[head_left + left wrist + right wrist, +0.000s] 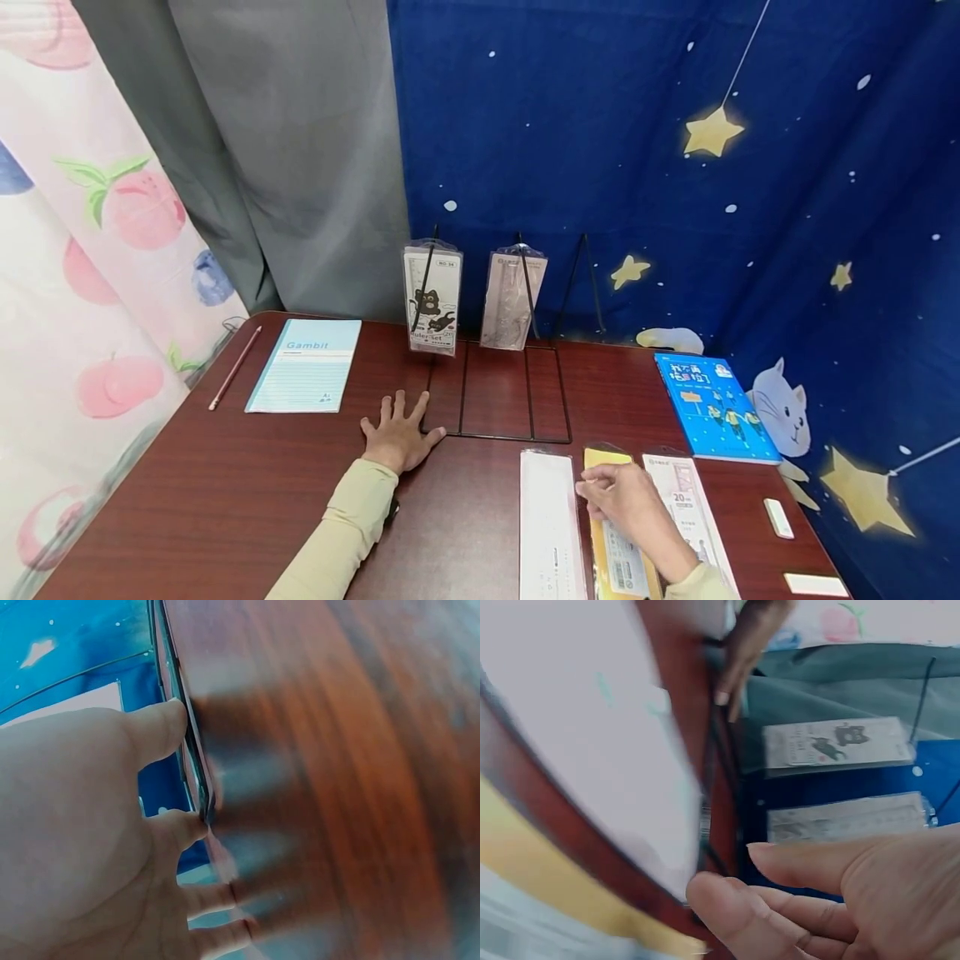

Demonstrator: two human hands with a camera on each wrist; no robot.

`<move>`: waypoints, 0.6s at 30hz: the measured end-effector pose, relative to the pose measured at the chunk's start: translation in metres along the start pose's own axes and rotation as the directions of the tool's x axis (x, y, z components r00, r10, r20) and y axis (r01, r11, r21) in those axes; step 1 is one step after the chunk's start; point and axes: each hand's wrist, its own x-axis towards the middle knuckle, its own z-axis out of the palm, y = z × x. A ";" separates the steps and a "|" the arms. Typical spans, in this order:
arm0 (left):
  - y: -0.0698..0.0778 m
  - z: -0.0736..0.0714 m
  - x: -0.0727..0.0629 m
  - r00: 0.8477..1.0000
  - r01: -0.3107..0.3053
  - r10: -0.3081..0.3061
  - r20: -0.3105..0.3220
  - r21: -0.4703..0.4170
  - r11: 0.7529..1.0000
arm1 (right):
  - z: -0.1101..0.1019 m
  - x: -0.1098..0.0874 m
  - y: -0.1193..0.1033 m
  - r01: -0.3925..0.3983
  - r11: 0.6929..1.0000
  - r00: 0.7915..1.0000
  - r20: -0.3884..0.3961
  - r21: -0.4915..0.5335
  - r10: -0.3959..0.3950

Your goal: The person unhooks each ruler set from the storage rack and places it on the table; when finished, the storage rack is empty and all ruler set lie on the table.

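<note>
My left hand [397,437] lies with spread fingers on the table at the front left corner of a black wire rack [495,437]; its thumb touches or nearly touches the wire. Two ruler set packets hang from the rack's hooks: one with black cats [432,300], one clear and pinkish [513,300]. My right hand [618,500] hovers over a yellow packet [611,458], its fingers loosely bent. A gap shows between thumb and fingertip in the right wrist view, with nothing seen between them. Beside it lie a long white packet [547,525] and a 20 cm ruler packet [686,508].
A pale blue notebook [311,367] and a pencil [235,368] lie at the left of the table. On the right are a blue book [716,408] and two white erasers, one upper [778,518] and one lower [816,585]. Curtains stand behind the rack.
</note>
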 end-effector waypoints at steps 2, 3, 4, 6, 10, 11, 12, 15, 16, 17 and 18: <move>0.000 0.000 0.000 1.000 0.001 -0.001 0.002 -0.001 1.000 | -0.008 0.006 -0.007 0.069 0.997 0.997 -0.014 -0.041 -0.069; 0.000 0.000 -0.001 1.000 0.002 -0.002 0.003 -0.001 1.000 | -0.011 0.010 -0.010 0.102 0.993 0.994 -0.022 -0.058 -0.103; 0.000 0.001 -0.001 1.000 0.001 -0.001 0.001 -0.002 1.000 | -0.014 0.014 -0.014 0.139 0.988 0.990 -0.030 -0.070 -0.141; -0.001 0.001 0.000 1.000 0.003 -0.003 0.004 0.000 1.000 | -0.020 0.024 -0.019 0.212 0.974 0.975 -0.048 -0.085 -0.216; -0.002 0.001 0.001 1.000 0.007 -0.007 0.002 0.004 1.000 | -0.025 0.051 -0.026 0.331 0.941 0.939 -0.074 -0.070 -0.336; -0.003 0.001 0.001 1.000 0.008 -0.008 0.001 0.006 1.000 | -0.025 0.058 -0.027 0.349 0.935 0.933 -0.077 -0.061 -0.353; -0.002 0.001 0.001 1.000 0.008 -0.008 0.001 0.005 1.000 | -0.025 0.065 -0.028 0.364 0.930 0.927 -0.082 -0.049 -0.367; -0.002 0.002 0.001 1.000 0.008 -0.008 0.003 0.004 1.000 | -0.021 0.082 -0.030 0.378 0.926 0.922 -0.088 -0.007 -0.378; -0.002 0.002 0.001 1.000 0.008 -0.008 0.005 0.004 1.000 | -0.020 0.087 -0.032 0.377 0.926 0.922 -0.092 0.010 -0.375; -0.002 0.002 0.001 1.000 0.008 -0.008 0.007 0.002 1.000 | -0.019 0.092 -0.033 0.378 0.926 0.922 -0.098 0.026 -0.374; -0.002 0.002 0.000 1.000 0.009 -0.009 0.008 0.000 1.000 | -0.018 0.096 -0.035 0.378 0.925 0.922 -0.101 0.041 -0.373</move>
